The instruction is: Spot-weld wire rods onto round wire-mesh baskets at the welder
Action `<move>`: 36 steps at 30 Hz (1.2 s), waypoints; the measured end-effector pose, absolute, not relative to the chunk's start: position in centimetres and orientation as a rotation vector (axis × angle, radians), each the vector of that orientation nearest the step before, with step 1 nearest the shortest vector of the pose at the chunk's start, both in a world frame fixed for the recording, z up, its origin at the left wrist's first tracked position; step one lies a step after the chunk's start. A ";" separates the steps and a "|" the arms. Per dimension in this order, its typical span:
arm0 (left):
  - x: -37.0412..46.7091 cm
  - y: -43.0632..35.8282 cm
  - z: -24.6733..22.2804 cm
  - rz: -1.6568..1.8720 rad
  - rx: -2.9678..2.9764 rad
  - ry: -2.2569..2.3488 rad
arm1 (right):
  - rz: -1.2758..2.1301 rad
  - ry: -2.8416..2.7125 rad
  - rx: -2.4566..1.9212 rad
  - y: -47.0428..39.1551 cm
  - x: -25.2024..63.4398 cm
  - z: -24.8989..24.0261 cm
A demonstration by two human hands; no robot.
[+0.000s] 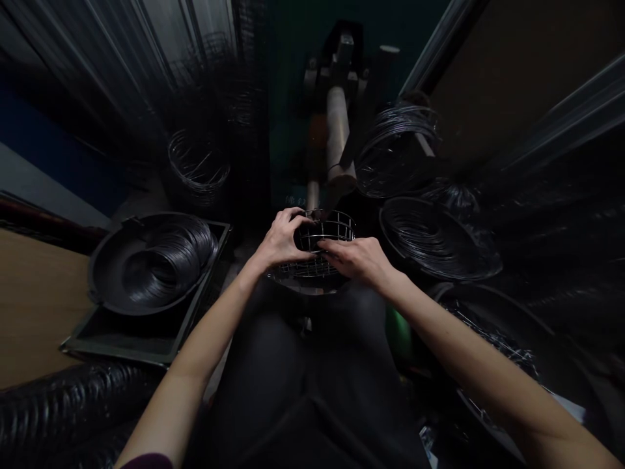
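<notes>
A small round wire basket of crossed thin rods sits in front of me, just above my lap. My left hand holds its left side, thumb below and fingers curled over the upper edge. My right hand grips the near right side, its fingertips pressed at the wires; whether a small loose piece is between them is too dark to tell. Right behind the basket stands a machine with a thick metal cylinder above and a thinner rod below, whose lower end is hidden by the basket.
To my left, a dark pan with wire coils rests on a metal-framed stand. Wire rings are stacked behind it. On the right are hanging wire hoops, a pan of rings and a larger basin with wire pieces.
</notes>
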State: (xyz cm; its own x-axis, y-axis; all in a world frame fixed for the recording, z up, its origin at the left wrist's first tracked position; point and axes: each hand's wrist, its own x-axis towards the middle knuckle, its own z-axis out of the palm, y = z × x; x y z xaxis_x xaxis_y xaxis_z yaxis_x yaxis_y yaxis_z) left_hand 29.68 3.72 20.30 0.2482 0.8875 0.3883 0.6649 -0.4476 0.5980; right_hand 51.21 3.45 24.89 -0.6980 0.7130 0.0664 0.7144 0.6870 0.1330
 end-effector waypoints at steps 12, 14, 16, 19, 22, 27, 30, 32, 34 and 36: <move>29.9 5.4 21.2 1.062 2.046 1.492 | -0.112 -2.418 -1.348 3.5 52.8 22.6; 29.8 6.0 21.2 1.082 2.051 1.492 | -0.054 -2.378 -1.357 4.3 52.8 22.4; 29.6 6.5 21.1 1.094 2.040 1.492 | 0.016 -2.352 -1.345 4.9 52.8 22.4; 29.3 7.2 20.9 1.112 2.030 1.479 | 0.056 -2.319 -1.349 5.6 52.6 22.4; 29.2 8.5 21.3 1.107 2.024 1.479 | 0.054 -2.285 -1.405 6.6 51.9 22.5; 28.5 10.6 21.4 1.082 1.995 1.382 | 0.123 -2.150 -1.447 7.5 51.4 23.0; 26.9 9.8 18.8 1.162 1.956 1.312 | 0.286 -1.933 -1.478 6.1 53.1 23.3; 25.6 8.7 16.1 1.181 1.880 1.313 | 0.556 -1.804 -1.510 4.6 54.9 23.6; 24.5 7.6 13.5 1.166 1.777 1.320 | 0.840 -1.730 -1.551 2.8 56.5 23.6; 24.0 6.7 11.8 1.180 1.668 1.332 | 1.103 -1.730 -1.616 0.9 57.9 23.0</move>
